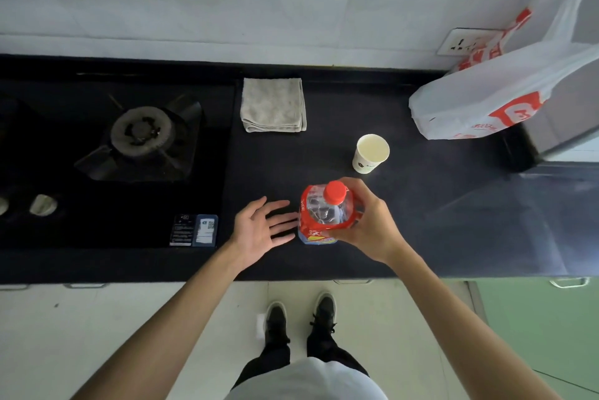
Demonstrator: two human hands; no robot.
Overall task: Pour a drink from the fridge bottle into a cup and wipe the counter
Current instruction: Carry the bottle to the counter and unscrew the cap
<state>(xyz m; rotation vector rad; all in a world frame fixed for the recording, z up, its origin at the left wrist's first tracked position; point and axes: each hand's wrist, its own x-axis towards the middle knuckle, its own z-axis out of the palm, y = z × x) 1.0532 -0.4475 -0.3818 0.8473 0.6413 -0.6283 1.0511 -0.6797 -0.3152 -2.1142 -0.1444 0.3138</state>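
Gripping the capped bottle (321,216) on the counter (421,221) — right hand (366,224); left hand (259,228) spread, fingers straight.

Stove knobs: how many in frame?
2. One knob sits front-left of the burner; a second knob is cut by the left frame edge. More may lie outside view.

Wht shirt (308,382), blk trousers (324,355), shoes (275,318).

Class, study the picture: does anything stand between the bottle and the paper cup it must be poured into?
Nothing visible lies on the counter between the bottle and the cup. The cloth sits off to the left. The red cap is still on, though, so it blocks pouring.
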